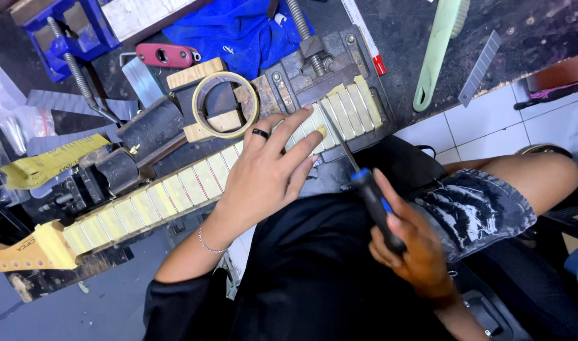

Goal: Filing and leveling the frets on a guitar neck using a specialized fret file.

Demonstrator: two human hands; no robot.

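Note:
A guitar neck point(175, 189) lies across the workbench, its fretboard covered in strips of pale masking tape, the headstock point(17, 252) at the lower left. My left hand point(264, 170), with a black ring and a thin bracelet, rests flat on the upper frets, fingers spread. My right hand point(409, 246) grips a black and blue tool handle point(374, 199); its thin metal shaft point(336, 136) reaches up onto the taped frets near my left fingertips.
A roll of masking tape point(224, 104) sits on wooden blocks behind the neck. A metal vise point(308, 57), a blue clamp point(62, 25), a blue cloth point(238, 28), a red tool point(166, 55), a pale green handle point(437, 53) and a blade strip point(480, 66) lie on the bench. White floor tiles point(491, 120) show at right.

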